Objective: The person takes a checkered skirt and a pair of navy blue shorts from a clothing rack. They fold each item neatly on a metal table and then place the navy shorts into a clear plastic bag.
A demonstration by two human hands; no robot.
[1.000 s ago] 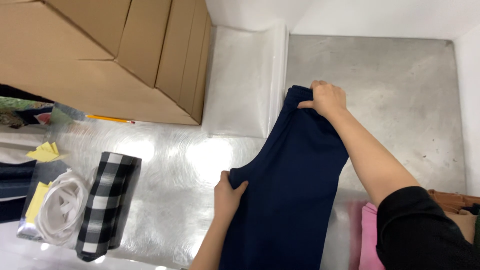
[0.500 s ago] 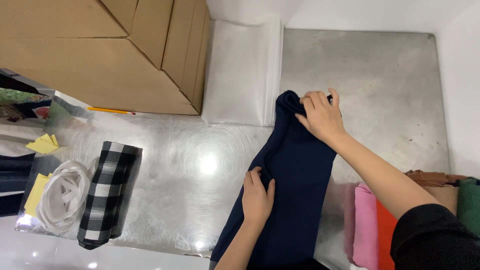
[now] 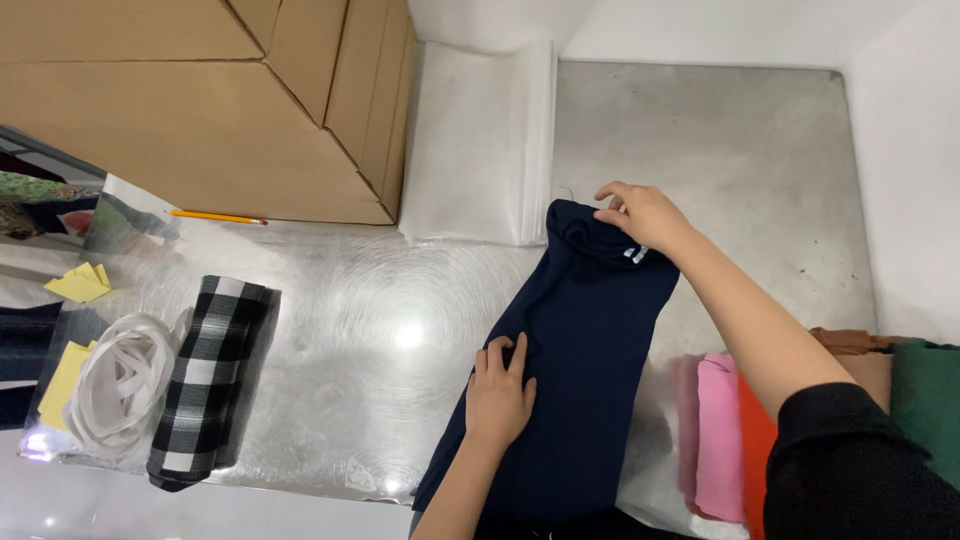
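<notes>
A: What is carried by the shiny metal surface [image 3: 760, 140], and where could trouble arise?

B: A long dark navy knitted garment [image 3: 580, 370] is laid lengthwise on it, its near end hanging over the front edge. Slipping off may be caused by that overhang if the cloth is released, since the metal looks slick.

A: How is it held?

B: The far end is pinched by the right hand [image 3: 645, 215], fingers closed on a bunched fold. The middle is pressed flat by the left hand [image 3: 497, 395], fingers spread. An uneven crease could be set if the bunched end is pulled while the middle is pinned.

A: And nearby things?

B: The stack of pink, orange and green folded cloths [image 3: 735, 430] lies just beside the garment and might be dragged askew by the right sleeve. The clear plastic bag [image 3: 480, 140] beyond could be snagged by the far end.
</notes>
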